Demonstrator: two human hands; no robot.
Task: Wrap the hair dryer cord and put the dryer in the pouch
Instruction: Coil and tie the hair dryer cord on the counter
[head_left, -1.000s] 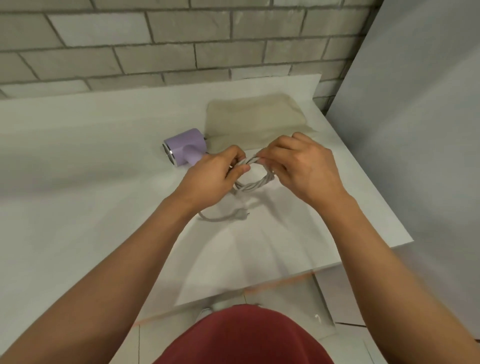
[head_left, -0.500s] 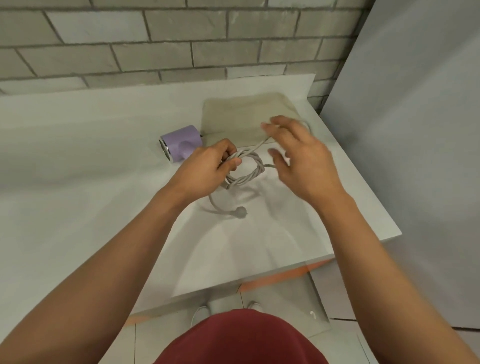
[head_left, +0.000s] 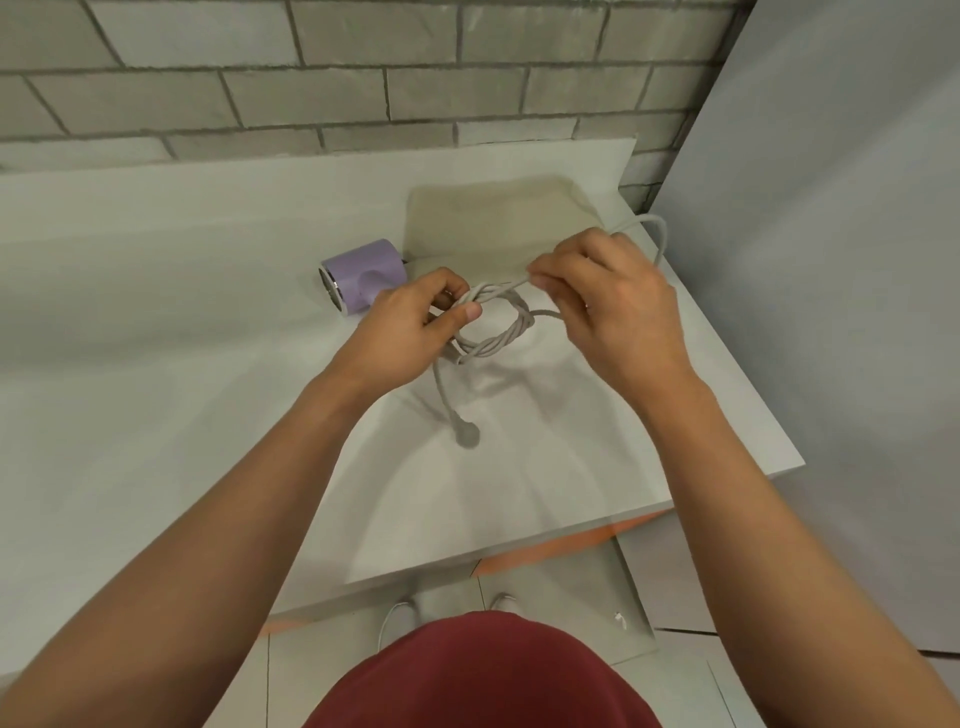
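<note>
The fingers (head_left: 470, 312) of the left hand (head_left: 410, 338) are curling round the top of a small coil of pale grey braided cord (head_left: 498, 340), the thumb pressing the turns together. The fingers (head_left: 540, 275) of the right hand (head_left: 613, 306) are pinching a single strand just beside that grip, with a slack loop arching out behind the knuckles. The cord is looking light and supple but springy. It will likely unwind if let go, so the place to hold it is where the turns cross. Its round grey plug (head_left: 466, 434) is trailing down to the white desk (head_left: 156, 322). Just beyond the left hand, the lilac cylindrical plastic hair dryer (head_left: 363, 273) is lying on its side beside the flat beige fabric pouch (head_left: 493, 223). The dryer is probably hard, smooth and compact, best taken by its stubby handle, while the limp pouch will need holding open.
</note>
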